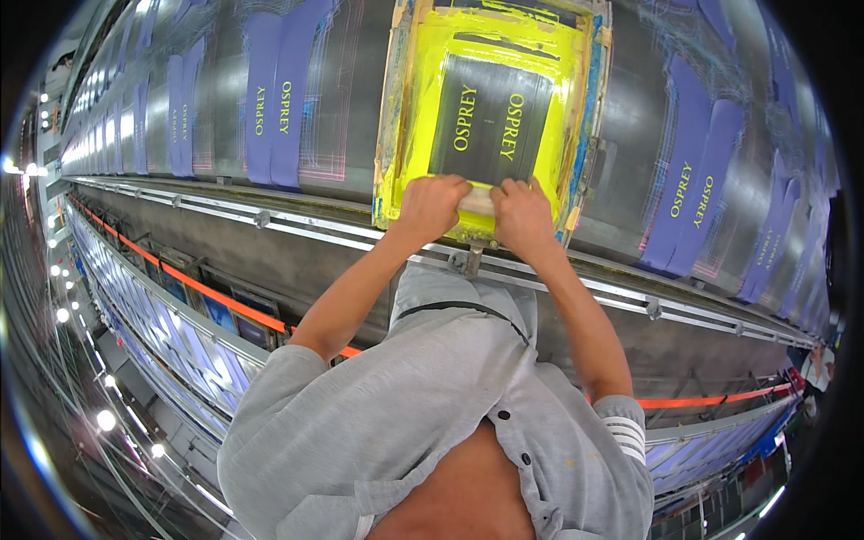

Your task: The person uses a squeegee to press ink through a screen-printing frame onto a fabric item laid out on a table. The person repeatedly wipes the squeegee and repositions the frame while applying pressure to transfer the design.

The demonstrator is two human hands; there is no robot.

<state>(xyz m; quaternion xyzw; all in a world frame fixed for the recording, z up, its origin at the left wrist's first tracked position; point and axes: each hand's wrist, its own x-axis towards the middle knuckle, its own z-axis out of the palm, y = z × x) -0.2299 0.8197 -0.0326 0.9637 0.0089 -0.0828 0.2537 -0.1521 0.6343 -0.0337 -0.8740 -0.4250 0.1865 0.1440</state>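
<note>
A yellow printing screen in a wooden frame (pixel 400 108) lies on the long table, with a dark stencil panel (pixel 490 117) at its middle. My left hand (pixel 432 205) and my right hand (pixel 522 216) both grip a pale squeegee handle (pixel 480 200) at the near edge of the screen, side by side. Yellow ink covers the mesh around the stencil.
Purple fabric pieces with yellow lettering (pixel 274 90) lie in pairs along the grey table, on the left and on the right (pixel 697 189). A metal rail (pixel 297 225) runs along the table's near edge. An orange bar (pixel 207 288) sits lower down.
</note>
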